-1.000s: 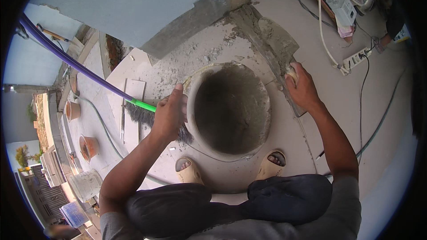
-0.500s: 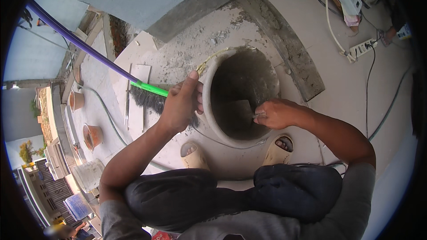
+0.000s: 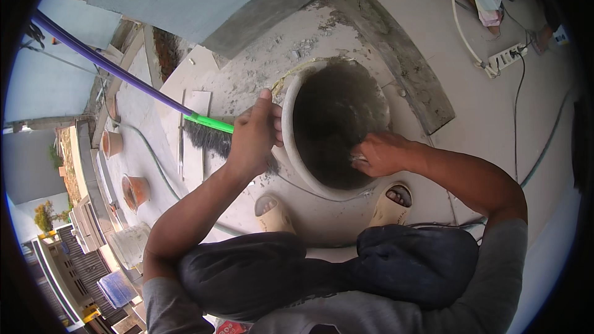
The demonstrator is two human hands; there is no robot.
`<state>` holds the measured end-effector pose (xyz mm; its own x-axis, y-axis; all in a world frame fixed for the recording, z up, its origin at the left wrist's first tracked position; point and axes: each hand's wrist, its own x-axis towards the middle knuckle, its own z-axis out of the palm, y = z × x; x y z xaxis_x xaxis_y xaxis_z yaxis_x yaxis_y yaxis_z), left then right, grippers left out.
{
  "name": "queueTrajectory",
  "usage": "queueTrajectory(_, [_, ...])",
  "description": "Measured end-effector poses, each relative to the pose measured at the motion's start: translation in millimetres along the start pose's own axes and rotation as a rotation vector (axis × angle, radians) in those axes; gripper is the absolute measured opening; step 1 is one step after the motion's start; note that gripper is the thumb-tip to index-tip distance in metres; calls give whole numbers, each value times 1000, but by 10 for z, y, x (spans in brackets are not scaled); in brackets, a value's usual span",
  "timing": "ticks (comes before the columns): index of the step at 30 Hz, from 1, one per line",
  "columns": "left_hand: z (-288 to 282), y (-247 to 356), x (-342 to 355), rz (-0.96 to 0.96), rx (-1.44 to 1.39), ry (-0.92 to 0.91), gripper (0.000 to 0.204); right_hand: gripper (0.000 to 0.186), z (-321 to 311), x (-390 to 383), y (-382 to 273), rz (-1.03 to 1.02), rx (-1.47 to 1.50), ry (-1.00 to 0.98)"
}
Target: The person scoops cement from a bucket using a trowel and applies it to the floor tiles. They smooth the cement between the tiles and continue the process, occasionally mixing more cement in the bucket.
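A round grey-caked bucket (image 3: 291, 148) stands tilted toward me on the floor, between and ahead of my sandalled feet. My left hand (image 3: 252, 128) grips its left rim, the thumb on top and the fingertips inside. A twisted yellowish cord handle (image 3: 284, 79) rests along the far left rim. Down inside the bucket, at its right side, my right hand (image 3: 380, 154) is closed round the handle of a flat-bladed scraper. The blade itself is lost in the dark interior. Grey cement residue coats the inner wall.
A broom (image 3: 210, 125) with purple pole and green head lies left of the bucket. A mortar-smeared board (image 3: 408, 68) lies beyond it. Power strip (image 3: 507, 59) and cables sit at right. Orange pots (image 3: 133, 190), a hose (image 3: 151, 158) and containers line the left.
The scraper's pale blade, visible inside the bucket before, has dropped out of sight. My right hand has shifted slightly left and up. My left hand keeps its place on the rim.
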<state>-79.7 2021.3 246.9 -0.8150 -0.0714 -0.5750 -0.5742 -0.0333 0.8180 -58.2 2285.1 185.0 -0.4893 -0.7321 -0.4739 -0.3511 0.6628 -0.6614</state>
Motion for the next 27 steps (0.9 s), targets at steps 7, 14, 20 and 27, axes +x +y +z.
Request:
queueTrajectory(7, [-209, -153, 157, 6, -81, 96, 47, 39, -94, -65, 303, -84, 398, 0])
queueTrajectory(14, [-213, -143, 122, -13, -125, 104, 47, 33, -566, -457, 206, 135, 724, -61])
queueTrajectory(20, [-231, -224, 184, -2, -195, 70, 45, 33, -893, -655, 656, 315, 901, 330])
queueTrajectory(27, [-252, -243, 207, -16, -133, 75, 45, 38, -727, 6, 1536, 608, 8, 922])
